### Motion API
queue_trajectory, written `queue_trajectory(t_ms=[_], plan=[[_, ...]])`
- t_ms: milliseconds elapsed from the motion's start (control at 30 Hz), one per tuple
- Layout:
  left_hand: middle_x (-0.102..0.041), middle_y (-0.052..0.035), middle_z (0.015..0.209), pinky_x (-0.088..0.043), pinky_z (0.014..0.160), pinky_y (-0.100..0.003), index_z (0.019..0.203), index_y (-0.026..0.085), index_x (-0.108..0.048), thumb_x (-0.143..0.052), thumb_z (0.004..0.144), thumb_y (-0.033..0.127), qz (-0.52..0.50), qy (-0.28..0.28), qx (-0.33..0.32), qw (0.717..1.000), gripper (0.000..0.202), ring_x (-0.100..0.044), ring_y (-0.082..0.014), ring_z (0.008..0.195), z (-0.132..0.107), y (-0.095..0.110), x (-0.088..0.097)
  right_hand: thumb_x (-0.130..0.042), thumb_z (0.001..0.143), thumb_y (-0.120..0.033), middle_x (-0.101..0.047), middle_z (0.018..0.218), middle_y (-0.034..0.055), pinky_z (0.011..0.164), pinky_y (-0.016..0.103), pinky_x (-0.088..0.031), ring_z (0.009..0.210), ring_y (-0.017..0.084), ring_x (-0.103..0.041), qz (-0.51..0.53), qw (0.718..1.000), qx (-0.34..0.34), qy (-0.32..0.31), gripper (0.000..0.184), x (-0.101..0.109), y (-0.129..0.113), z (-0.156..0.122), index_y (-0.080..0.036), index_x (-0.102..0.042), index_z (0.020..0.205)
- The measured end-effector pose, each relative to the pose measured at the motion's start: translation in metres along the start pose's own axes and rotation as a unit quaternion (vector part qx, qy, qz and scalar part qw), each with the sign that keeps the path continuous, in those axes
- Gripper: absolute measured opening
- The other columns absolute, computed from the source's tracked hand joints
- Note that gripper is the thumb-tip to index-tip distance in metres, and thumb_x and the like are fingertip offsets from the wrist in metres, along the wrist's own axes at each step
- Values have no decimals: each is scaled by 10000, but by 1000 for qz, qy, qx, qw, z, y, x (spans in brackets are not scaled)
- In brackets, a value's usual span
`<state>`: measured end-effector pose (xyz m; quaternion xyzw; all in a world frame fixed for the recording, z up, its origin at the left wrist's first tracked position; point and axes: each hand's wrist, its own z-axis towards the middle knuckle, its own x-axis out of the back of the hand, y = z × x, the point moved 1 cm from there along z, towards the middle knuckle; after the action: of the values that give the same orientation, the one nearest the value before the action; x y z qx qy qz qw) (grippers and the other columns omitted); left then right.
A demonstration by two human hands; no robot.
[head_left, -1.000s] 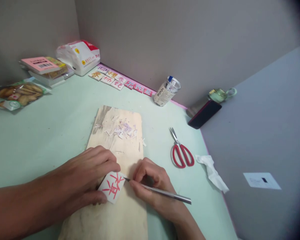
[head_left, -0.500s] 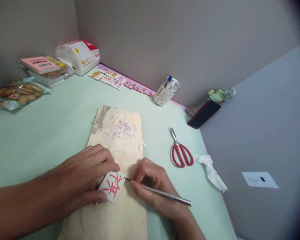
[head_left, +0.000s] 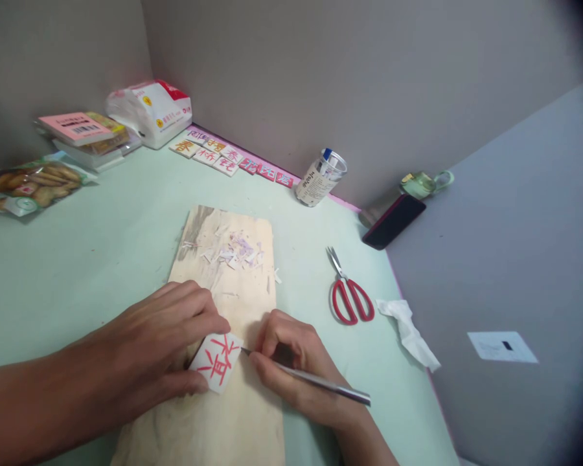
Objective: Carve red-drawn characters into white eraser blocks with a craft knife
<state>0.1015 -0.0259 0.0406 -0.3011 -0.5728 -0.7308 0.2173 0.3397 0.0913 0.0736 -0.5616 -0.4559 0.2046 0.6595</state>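
Note:
On a wooden board (head_left: 240,408), a small white square tile (head_left: 217,364) bears a red handwritten character. My left hand (head_left: 182,343) grips this tile between thumb and fingers at its left and upper edges. A slim metal craft knife (head_left: 325,384) is held like a pen in my right hand (head_left: 291,362). Its narrow tip meets or nearly meets the tile's right corner; actual contact is too fine to tell. White and purple shavings (head_left: 236,251) lie scattered over the far part of the board.
Red-handled scissors (head_left: 352,301) and a crumpled tissue (head_left: 411,333) lie to the right. Behind them are a can (head_left: 319,181), a leaning phone (head_left: 393,221) and a green-lidded bottle (head_left: 422,184). Several character tiles (head_left: 225,166) line the wall. At left sit a snack bag (head_left: 36,188) and a tissue pack (head_left: 150,113).
The knife tip has shifted very slightly down along the tile's right corner. The whole scene sits a little further left from a small camera movement. Both grips are the same.

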Motion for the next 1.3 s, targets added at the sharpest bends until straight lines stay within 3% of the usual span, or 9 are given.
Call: queue_trajectory(t_ms=[167, 367, 533, 700, 800, 933, 1033, 1200, 1300], plan=[[-692, 29, 1100, -463, 938, -343, 1178, 323, -738, -885, 847, 156, 12, 2, 1, 1000, 399, -624, -234, 1055, 0, 0, -2, -715, 932, -186, -575, 792, -17, 614, 294, -381, 694, 155, -507, 7, 1000, -9, 5, 303, -3, -2, 0, -257, -492, 740], [-667, 22, 1103, -438, 907, -350, 1182, 314, -681, -824, 911, 192, 5, -6, -23, 1000, 329, -593, -242, 1035, -2, -6, -5, -709, 912, -185, -586, 756, -29, 635, 290, -389, 691, 143, -499, 7, 999, -20, 27, 291, -7, -2, 1, -253, -488, 736], [-618, 9, 1046, -404, 866, -374, 1055, 272, -630, -826, 840, 164, 9, 3, -25, 1000, 311, -549, -260, 981, -1, -4, -11, -697, 917, -203, -579, 739, -24, 619, 290, -382, 677, 148, -496, -8, 999, -17, 38, 298, -11, -4, 0, -258, -468, 735], [-589, 2, 1020, -377, 866, -390, 981, 255, -583, -834, 784, 133, 34, 48, -23, 998, 342, -518, -262, 952, 0, 4, -18, -638, 958, -192, -532, 702, -39, 612, 288, -377, 647, 143, -461, -27, 995, -8, 93, 291, -23, -7, -2, -265, -445, 753], [-598, 16, 1007, -372, 849, -382, 969, 259, -574, -977, 752, 225, 37, 50, -11, 998, 458, -522, -255, 936, -3, 4, -20, -640, 960, -187, -554, 705, -32, 613, 286, -388, 646, 145, -480, -25, 991, -13, 128, 296, -31, -2, -3, -266, -441, 755], [-683, 21, 1121, -413, 899, -379, 1242, 292, -618, -1001, 859, 413, 6, 16, -21, 1000, 555, -603, -261, 1023, -9, -1, -21, -661, 949, -226, -589, 702, -20, 619, 289, -405, 648, 154, -510, -19, 990, -22, 139, 284, -35, 5, -4, -264, -464, 747], [-738, 22, 1219, -428, 935, -379, 1392, 326, -583, -874, 940, 273, -4, 9, -39, 999, 540, -657, -268, 1111, -10, -4, -21, -659, 947, -248, -601, 699, -12, 619, 291, -409, 649, 158, -518, -14, 989, -34, 145, 279, -35, 7, -4, -263, -473, 740], [-760, 22, 1222, -443, 944, -371, 1341, 326, -616, -758, 899, 134, -14, 9, -55, 998, 503, -687, -259, 1109, -5, -6, -16, -675, 931, -269, -587, 680, -18, 592, 281, -395, 632, 152, -494, 3, 986, -61, 156, 297, -36, 4, -2, -264, -471, 715], [-753, 25, 1136, -451, 922, -361, 1202, 297, -658, -769, 901, 100, -17, -17, -34, 999, 377, -681, -246, 1049, 1, -5, -10, -695, 912, -280, -566, 657, -29, 566, 270, -376, 608, 140, -456, 9, 983, -69, 169, 322, -37, 3, -1, -262, -461, 691]])
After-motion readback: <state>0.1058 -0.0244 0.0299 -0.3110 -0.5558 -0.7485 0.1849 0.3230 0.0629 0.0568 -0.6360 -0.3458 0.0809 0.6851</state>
